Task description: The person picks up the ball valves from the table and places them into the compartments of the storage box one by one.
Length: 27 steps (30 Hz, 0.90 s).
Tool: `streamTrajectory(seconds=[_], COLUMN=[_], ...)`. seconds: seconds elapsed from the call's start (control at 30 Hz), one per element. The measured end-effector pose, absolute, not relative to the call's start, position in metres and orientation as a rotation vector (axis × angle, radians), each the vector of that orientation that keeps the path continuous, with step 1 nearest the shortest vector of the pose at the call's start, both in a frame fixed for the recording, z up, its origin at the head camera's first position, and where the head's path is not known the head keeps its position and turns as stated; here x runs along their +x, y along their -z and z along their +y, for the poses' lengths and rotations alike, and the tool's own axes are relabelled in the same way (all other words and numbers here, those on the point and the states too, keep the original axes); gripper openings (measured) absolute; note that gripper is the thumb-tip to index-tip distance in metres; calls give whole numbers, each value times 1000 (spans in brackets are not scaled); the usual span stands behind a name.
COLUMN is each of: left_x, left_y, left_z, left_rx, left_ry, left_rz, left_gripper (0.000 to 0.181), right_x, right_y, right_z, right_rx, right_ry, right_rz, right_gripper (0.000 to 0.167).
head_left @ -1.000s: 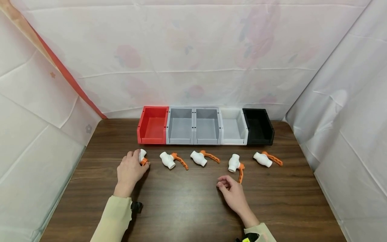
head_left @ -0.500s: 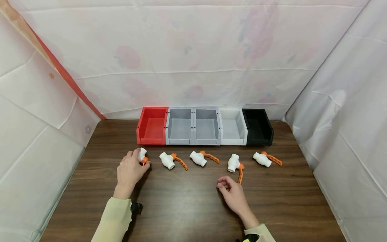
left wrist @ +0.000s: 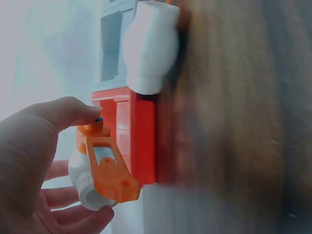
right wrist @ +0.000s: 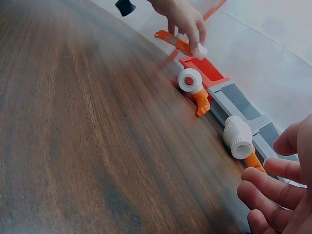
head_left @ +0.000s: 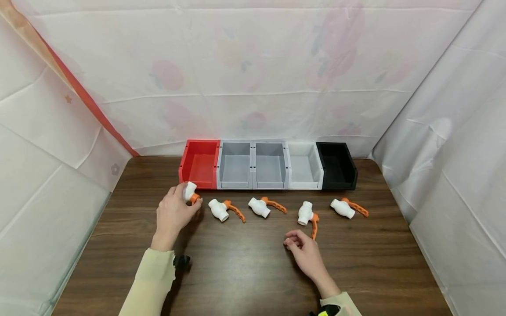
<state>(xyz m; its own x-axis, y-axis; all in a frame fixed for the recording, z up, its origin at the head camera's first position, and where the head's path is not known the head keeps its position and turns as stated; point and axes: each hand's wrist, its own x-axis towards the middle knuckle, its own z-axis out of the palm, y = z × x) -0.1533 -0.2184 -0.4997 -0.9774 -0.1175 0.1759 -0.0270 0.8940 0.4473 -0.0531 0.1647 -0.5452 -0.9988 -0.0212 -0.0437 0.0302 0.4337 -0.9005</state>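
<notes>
My left hand [head_left: 174,213] grips an orange-levered white plastic ball valve [head_left: 190,190] over the brown wood-grain bench [head_left: 241,272], toward its far-left corner, long axis slanting, one end facing the far edge; right hand [head_left: 306,254], loosely curled, idles.

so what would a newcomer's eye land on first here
Probably the red bin, a bold patch of colour at the left end of the row of bins in the head view. Next comes the left hand, holding a white-and-orange valve just in front of it. Four similar valves line the table to its right.
</notes>
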Motion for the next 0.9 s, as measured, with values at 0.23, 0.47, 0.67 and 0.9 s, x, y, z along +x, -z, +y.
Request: streamTrajectory(seconds=[0.23,0.47,0.67,0.9], left_x=[-167,-185,-200,-225], left_y=[490,482,474,467], left_z=[-212,-206,-201,-200], left_rx=[155,168,213,266], left_ry=[762,851,903,960], left_rz=[-2871,-2837,-2868,-2850], left_gripper=[73,71,78,79], right_x=[-53,-50,-50,-53], right_y=[546,541,541,541], right_z=[163,156,151,149], right_rx=[16,70,130,113], right_ry=[1638,1803,1851,1825], right_rz=[2603,2390,2282,2262], right_gripper=[8,13,15,16])
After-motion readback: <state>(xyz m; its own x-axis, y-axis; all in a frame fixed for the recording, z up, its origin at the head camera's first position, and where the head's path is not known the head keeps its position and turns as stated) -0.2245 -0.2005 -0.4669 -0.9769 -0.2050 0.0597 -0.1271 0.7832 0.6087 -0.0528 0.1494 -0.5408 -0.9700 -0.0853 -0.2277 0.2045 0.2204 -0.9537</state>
